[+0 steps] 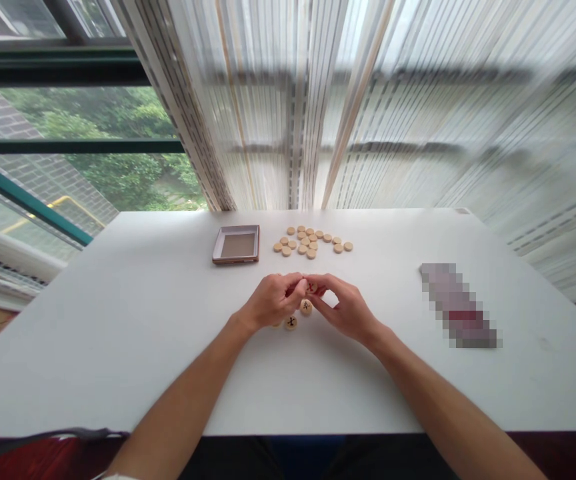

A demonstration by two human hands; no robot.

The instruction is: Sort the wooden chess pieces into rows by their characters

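Note:
Both hands meet above the middle of the table around a round wooden xiangqi piece with a red character on its face. My right hand pinches this piece between thumb and fingers. Closed fingers of my left hand press against its left edge; their inner side is hidden. Just below the hands lie a xiangqi piece and another piece with a black character, both face up. Part of a further piece shows beside the left wrist.
Several blank-looking xiangqi pieces lie loosely grouped behind the hands. To their left stands a shallow box with pale walls. A blurred-out flat object lies on the right of the white table. Striped curtains hang behind the far edge.

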